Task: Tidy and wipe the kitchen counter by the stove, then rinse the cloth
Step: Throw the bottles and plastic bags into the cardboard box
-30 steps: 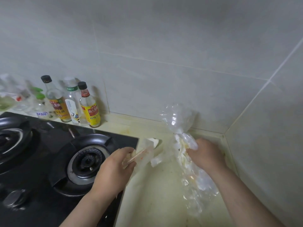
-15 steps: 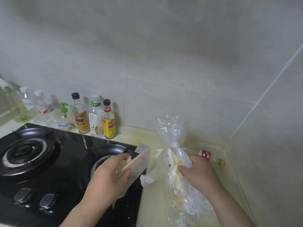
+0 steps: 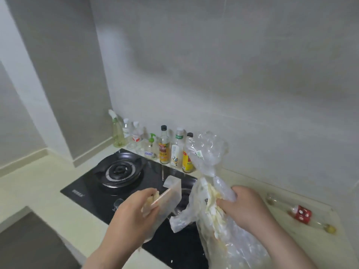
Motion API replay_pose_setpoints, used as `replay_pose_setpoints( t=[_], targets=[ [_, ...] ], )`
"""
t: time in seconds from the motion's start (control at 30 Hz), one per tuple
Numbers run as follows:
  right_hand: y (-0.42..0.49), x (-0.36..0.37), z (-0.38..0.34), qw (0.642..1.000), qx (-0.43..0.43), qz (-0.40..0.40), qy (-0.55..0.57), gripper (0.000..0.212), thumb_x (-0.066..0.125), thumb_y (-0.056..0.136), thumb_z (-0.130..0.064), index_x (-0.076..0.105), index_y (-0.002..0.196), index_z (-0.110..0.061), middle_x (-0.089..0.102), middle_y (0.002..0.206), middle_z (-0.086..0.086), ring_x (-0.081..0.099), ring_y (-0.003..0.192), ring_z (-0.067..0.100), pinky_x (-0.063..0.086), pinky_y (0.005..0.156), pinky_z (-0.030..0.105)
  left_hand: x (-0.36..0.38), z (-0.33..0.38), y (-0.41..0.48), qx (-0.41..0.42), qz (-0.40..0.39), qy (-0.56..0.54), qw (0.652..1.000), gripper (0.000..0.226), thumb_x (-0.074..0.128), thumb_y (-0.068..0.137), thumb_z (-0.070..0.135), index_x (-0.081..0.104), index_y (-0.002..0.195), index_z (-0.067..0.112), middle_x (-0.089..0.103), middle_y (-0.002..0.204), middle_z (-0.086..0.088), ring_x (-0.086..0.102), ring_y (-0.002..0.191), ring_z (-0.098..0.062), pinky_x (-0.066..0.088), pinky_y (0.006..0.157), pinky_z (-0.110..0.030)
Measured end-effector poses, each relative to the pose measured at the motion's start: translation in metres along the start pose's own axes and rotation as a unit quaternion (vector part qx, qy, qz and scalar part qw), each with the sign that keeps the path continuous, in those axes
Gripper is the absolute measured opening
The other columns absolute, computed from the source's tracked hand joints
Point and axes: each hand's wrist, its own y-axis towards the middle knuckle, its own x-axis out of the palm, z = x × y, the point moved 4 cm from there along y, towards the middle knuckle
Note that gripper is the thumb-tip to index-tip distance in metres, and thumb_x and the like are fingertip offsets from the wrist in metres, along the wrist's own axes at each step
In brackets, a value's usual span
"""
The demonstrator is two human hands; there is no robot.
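My right hand (image 3: 246, 207) grips a large clear plastic bag (image 3: 208, 152) by its twisted neck; pale yellowish scraps show inside it, and its lower part hangs toward the bottom edge. My left hand (image 3: 132, 216) holds a small clear packet (image 3: 172, 191) together with some crumpled pale scraps, above the black gas stove (image 3: 93, 187). Both hands are held up over the right side of the stove and the pale counter (image 3: 314, 247). No cloth is in view.
Several bottles (image 3: 164, 148) of sauce, oil and cleaner stand in a row against the tiled wall behind the stove. A small bottle with a red label (image 3: 300, 213) lies on its side on the counter at the right. A wall corner juts out at the left.
The view has swung left and pulled back, showing the left burner and the lying bottle. Both hands have lifted the bag and the packet slightly and kept their hold.
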Motion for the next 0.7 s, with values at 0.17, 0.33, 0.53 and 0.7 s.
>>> replay_pose_setpoints(
  t=[0.17, 0.33, 0.53, 0.7],
  targets=[
    [-0.03, 0.017, -0.044, 0.995, -0.085, -0.057, -0.012, 0.028, 0.069, 0.072, -0.038, 0.053, 0.061, -0.018, 0.054, 0.055, -0.005, 0.051, 0.049, 0.013, 0.036, 0.047, 0.025, -0.047, -0.01, -0.054, -0.035, 0.069, 0.062, 0.995, 0.024, 0.067, 0.084, 0.031, 0.061, 0.107, 0.035, 0.052, 0.093, 0.034, 0.054, 0.089, 0.005, 0.037, 0.074, -0.01],
    [-0.067, 0.046, -0.065, 0.979, -0.157, -0.126, -0.018, 0.026, 0.07, 0.072, -0.042, 0.059, 0.064, -0.02, 0.062, 0.062, -0.005, 0.06, 0.061, 0.013, 0.04, 0.052, 0.027, -0.081, -0.026, -0.123, -0.098, 0.131, 0.102, 0.981, 0.034, 0.072, 0.082, 0.026, 0.064, 0.115, 0.031, 0.051, 0.097, 0.033, 0.052, 0.09, 0.002, 0.037, 0.076, -0.017],
    [-0.118, 0.09, -0.097, 0.953, -0.234, -0.19, -0.041, 0.027, 0.068, 0.073, -0.046, 0.061, 0.071, -0.02, 0.064, 0.068, -0.005, 0.06, 0.065, 0.014, 0.045, 0.056, 0.029, -0.125, -0.048, -0.207, -0.161, 0.2, 0.14, 0.956, 0.034, 0.075, 0.08, 0.021, 0.066, 0.113, 0.027, 0.056, 0.099, 0.024, 0.056, 0.092, -0.003, 0.036, 0.071, -0.012],
    [-0.172, 0.133, -0.148, 0.924, -0.286, -0.252, -0.02, 0.026, 0.071, 0.073, -0.04, 0.062, 0.068, -0.016, 0.064, 0.065, -0.003, 0.061, 0.062, 0.013, 0.042, 0.053, 0.029, -0.179, -0.077, -0.281, -0.236, 0.281, 0.152, 0.918, 0.035, 0.074, 0.081, 0.023, 0.066, 0.114, 0.031, 0.055, 0.103, 0.026, 0.05, 0.092, 0.0, 0.035, 0.073, -0.017]
  ],
)
